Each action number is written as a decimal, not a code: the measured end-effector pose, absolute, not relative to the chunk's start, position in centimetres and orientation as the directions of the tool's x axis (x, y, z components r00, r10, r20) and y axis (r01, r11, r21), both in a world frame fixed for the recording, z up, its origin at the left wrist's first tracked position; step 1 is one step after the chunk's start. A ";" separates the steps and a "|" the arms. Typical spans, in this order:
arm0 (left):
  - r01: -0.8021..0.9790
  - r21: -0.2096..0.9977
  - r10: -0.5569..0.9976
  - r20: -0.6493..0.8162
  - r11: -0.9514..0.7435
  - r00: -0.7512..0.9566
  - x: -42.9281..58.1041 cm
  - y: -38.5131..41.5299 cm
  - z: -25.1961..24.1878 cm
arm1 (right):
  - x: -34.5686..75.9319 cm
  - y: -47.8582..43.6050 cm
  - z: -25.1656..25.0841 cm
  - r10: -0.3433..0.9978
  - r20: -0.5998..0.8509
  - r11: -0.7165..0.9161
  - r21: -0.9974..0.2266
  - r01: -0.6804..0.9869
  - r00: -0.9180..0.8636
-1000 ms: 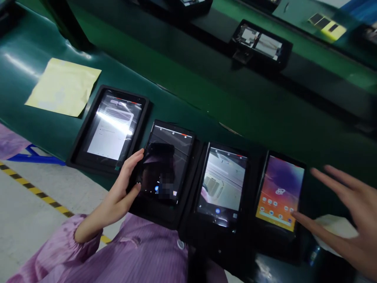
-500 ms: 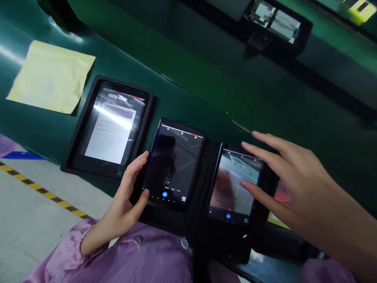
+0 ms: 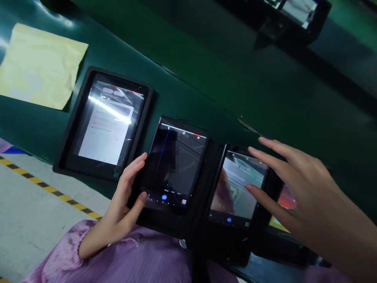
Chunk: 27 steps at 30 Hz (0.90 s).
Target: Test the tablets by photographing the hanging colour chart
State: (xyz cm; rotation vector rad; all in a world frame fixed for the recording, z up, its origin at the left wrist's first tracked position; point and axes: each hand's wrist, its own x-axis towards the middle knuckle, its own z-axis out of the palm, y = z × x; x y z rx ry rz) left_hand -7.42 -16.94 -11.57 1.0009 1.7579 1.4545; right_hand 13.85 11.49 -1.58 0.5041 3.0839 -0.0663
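A dark tablet (image 3: 179,161) with a camera screen lies in front of me, a thin blue line running down its left part. My left hand (image 3: 126,200) holds its left edge, thumb at the lower left corner and fingers along the side. Right of it is a second tablet (image 3: 240,184), its camera screen showing a lighter picture. Over this one's right side is my right hand (image 3: 291,177), fingers spread, thumb above the screen; whether it touches the glass I cannot tell. Black holders around both tablets are hard to make out.
A third tablet (image 3: 106,122), screen lit white, lies in a black tray (image 3: 57,165) to the left. Beyond it is a yellow sheet (image 3: 41,67) on the green bench (image 3: 118,51). A black fixture (image 3: 294,23) stands at the far right. Striped tape (image 3: 50,188) marks the floor.
The view has shifted slightly. On the middle tablet the blue line has moved right from the screen's left edge and now slants. Both hands keep nearly the same pose.
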 end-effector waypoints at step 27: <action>0.153 0.979 0.840 -0.030 0.134 -0.541 -7.4 -17.5 -12.3 | 15.4 10.7 -2.1 0.364 -0.027 0.930 -0.035 0.365 -0.931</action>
